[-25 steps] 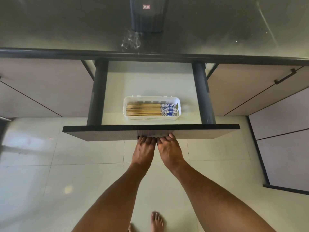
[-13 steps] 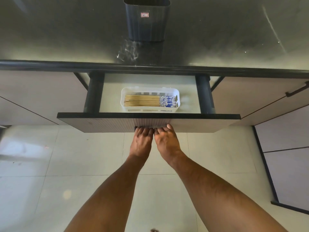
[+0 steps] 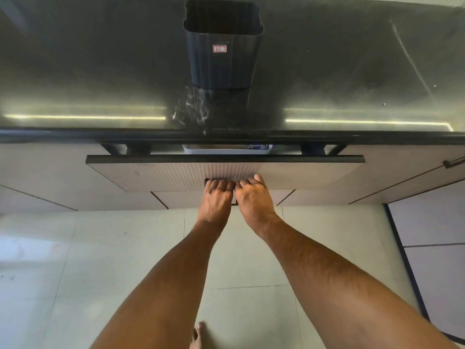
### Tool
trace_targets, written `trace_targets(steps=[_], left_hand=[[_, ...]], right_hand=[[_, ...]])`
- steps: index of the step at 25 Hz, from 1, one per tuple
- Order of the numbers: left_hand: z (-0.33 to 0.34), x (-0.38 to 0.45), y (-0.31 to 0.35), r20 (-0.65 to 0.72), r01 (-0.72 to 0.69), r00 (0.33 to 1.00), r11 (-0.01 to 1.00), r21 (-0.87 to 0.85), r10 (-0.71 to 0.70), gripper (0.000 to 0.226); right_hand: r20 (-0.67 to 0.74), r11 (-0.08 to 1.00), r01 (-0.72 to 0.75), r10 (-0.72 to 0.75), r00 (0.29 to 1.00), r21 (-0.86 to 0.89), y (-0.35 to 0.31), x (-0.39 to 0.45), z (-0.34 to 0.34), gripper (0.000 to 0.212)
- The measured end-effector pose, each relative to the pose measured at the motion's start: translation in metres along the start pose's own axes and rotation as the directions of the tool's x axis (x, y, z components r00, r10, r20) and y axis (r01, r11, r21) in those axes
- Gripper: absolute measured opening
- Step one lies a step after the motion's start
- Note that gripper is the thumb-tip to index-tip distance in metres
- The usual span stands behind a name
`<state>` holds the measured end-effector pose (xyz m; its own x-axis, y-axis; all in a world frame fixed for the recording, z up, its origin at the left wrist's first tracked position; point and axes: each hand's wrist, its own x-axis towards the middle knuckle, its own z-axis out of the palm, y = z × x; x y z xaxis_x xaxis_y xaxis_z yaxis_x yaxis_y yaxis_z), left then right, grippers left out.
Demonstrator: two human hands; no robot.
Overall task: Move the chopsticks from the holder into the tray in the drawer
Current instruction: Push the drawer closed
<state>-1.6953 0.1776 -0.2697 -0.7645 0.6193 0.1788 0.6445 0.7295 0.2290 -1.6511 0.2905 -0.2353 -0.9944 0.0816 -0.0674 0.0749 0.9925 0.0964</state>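
Observation:
The drawer (image 3: 161,172) stands only a narrow slit out from under the dark countertop. Through the slit I see the front rim of the white tray (image 3: 226,149) and a bit of the blue-patterned chopstick ends (image 3: 256,146); the rest of the chopsticks is hidden. The black ribbed holder (image 3: 222,51) stands upright on the counter, straight behind the drawer, and I see nothing sticking out of it. My left hand (image 3: 216,197) and my right hand (image 3: 253,197) lie side by side on the drawer front, fingers curled into its handle slot.
The glossy dark countertop (image 3: 100,71) fills the upper view, with a wet smear (image 3: 191,107) in front of the holder. Pale cabinet fronts flank the drawer, with a bar handle (image 3: 453,162) at the right. Pale floor tiles and my bare toes (image 3: 197,336) lie below.
Both hands have pushed the drawer in from wide open to a narrow slit. The tray and chopsticks have slid under the counter edge, and the view has tilted up over the countertop.

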Motion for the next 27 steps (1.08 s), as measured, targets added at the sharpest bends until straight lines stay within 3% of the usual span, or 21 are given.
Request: trace_targets(steps=[10,19,21,25,27], left_hand=[[0.002,0.048,-0.023,0.018,-0.04,0.999,0.999,-0.037,0.041,0.058],[0.001,0.066,-0.027,0.028,-0.028,0.999,1.0,-0.006,0.028,0.056],[-0.003,0.068,-0.027,0.038,-0.02,0.999,1.0,0.014,0.02,0.057],[-0.015,0.066,-0.023,0.181,-0.038,0.983,0.992,0.118,0.016,0.069],[-0.023,0.057,-0.022,0.16,-0.031,0.987,0.981,0.192,-0.001,0.066]], right_hand=[[0.154,0.993,0.011,0.008,0.988,-0.12,0.012,0.052,-0.013,0.068],[0.095,0.994,-0.045,0.055,0.994,-0.104,0.013,0.068,-0.017,0.054],[0.099,0.993,-0.033,0.044,0.994,-0.111,0.014,0.068,-0.017,0.053],[0.14,0.996,-0.005,0.018,0.99,-0.093,0.016,0.068,-0.024,0.059],[0.134,1.0,-0.005,0.008,0.991,-0.023,0.015,0.061,-0.023,0.065]])
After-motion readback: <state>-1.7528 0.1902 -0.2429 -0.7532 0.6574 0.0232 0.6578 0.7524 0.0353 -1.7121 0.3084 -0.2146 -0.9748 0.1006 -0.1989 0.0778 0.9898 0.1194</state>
